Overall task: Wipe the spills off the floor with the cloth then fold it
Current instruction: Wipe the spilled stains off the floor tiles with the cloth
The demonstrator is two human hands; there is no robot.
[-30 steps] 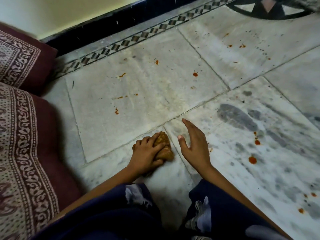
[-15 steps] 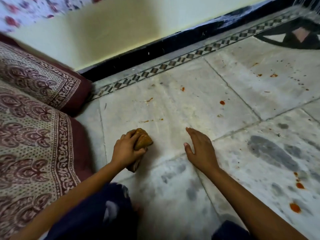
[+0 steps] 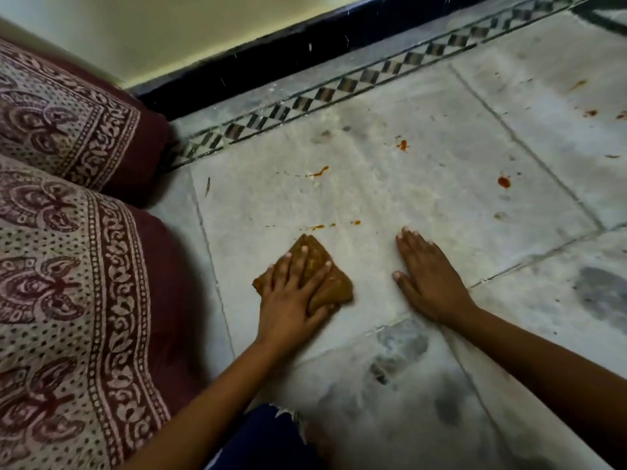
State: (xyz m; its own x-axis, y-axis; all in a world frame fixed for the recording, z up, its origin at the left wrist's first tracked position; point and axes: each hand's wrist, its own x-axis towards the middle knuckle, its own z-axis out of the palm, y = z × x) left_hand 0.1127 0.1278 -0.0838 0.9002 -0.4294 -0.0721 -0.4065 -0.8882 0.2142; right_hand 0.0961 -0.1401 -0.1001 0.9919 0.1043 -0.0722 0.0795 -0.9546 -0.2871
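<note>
Two maroon cushions lie to your left, one behind the other, both covered in cream block-printed fabric. The nearer cushion (image 3: 68, 283) fills the lower left of your view, its dotted field edged by a leaf-pattern band. The farther cushion (image 3: 74, 106) touches it and sits close to the wall. That pale cream wall (image 3: 176, 32) crosses the top of your view, footed by a black skirting (image 3: 305, 52) flecked with white specks. Just in front of the skirting, a checkered border strip (image 3: 342, 84) of dark and light diamonds runs parallel to it. At your top right, part of a dark curved inlay (image 3: 607, 18) shows, cut off by the frame.
</note>
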